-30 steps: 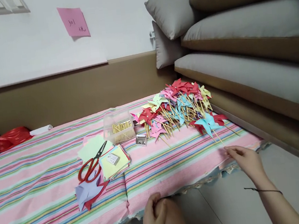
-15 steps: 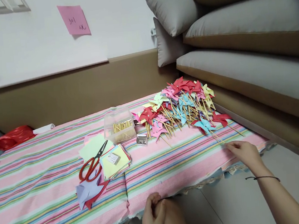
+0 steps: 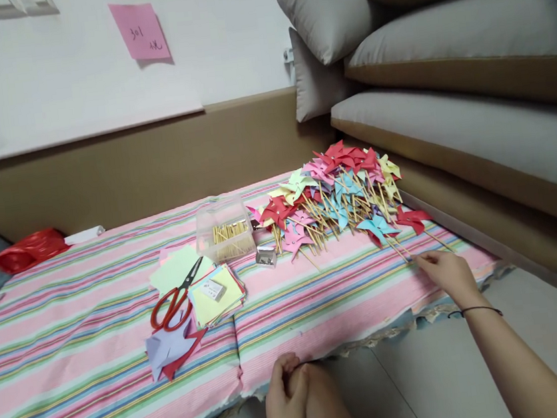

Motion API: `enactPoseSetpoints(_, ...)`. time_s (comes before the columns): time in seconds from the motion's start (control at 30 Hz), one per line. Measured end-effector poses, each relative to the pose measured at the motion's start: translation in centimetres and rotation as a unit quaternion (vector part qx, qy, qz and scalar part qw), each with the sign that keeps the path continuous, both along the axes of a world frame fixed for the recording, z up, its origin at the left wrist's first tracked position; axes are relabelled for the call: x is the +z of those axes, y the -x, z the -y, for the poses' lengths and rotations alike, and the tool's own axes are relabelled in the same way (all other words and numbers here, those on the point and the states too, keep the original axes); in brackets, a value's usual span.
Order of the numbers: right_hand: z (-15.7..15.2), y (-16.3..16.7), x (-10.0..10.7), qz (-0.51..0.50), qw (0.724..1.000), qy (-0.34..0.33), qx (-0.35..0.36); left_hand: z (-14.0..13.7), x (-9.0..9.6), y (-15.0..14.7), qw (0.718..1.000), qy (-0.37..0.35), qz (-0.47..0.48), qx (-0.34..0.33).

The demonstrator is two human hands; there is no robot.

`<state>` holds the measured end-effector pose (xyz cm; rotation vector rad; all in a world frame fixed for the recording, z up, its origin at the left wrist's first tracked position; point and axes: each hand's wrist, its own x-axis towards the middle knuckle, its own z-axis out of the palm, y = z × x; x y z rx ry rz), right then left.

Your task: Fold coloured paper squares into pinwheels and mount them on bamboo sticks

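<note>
A light-blue paper pinwheel (image 3: 378,227) lies at the front right of the pile, over a red one. My right hand (image 3: 447,273) pinches at the near end of its thin stick, palm down. My left hand (image 3: 286,396) rests on my knee with fingers curled in, and nothing shows in it. Beside the blue pinwheel lies a single red pinwheel (image 3: 413,219). Behind them is a heap of pinwheels (image 3: 346,188) in red, pink, yellow, blue and green, sticks mostly pointing toward me.
Left of the heap stand a clear plastic box (image 3: 203,234) of sticks and a small open box (image 3: 266,257) of metal bits. Red-handled scissors (image 3: 172,310) lie by coloured paper (image 3: 219,303) and cut purple paper (image 3: 171,345). Stacked cushions (image 3: 469,113) border the right side.
My right hand has shifted slightly left and away from me, and the blue pinwheel has moved a little toward the heap. My left hand stays on the knee. The view has tilted slightly.
</note>
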<state>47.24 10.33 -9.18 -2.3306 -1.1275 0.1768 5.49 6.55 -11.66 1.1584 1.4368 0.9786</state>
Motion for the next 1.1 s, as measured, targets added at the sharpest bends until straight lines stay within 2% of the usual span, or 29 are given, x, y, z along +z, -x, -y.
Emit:
enactPoseSetpoints(0.13, 0.0, -0.1, -0.2, 0.003, 1.0, -0.003, -0.008, 0.0, 0.4, -0.1, 1.0, 0.01, 0.007, 0.005)
enactPoseSetpoints(0.33, 2.4, 1.8, 0.6, -0.002, 0.999, -0.033, -0.023, 0.1, 1.3, -0.4, 1.0, -0.004, 0.02, 0.014)
enactPoseSetpoints(0.5, 3.5, 6.4, 1.4, -0.092, 0.988, -0.123, 0.015, 0.7, 2.5, -0.5, 0.999, -0.043, -0.014, -0.003)
enactPoseSetpoints(0.6, 3.2, 9.7, 1.9, -0.168, 0.971, -0.163, 0.05, 1.8, 3.3, -0.1, 0.997, -0.032, -0.054, -0.034)
enactPoseSetpoints(0.8, 2.5, 15.1, 4.3, -0.218, 0.95, -0.204, 0.097, 3.6, 5.0, 1.6, 0.983, -0.046, -0.147, -0.096)
enactPoseSetpoints(0.93, 1.7, 18.1, 5.5, -0.256, 0.932, -0.222, 0.128, 1.5, 6.7, 4.1, 0.967, -0.078, -0.227, -0.083)
enactPoseSetpoints(1.1, -1.7, 23.1, 6.0, -0.327, 0.885, -0.24, 0.23, -4.4, 8.7, 8.0, 0.923, -0.156, -0.351, -0.024)
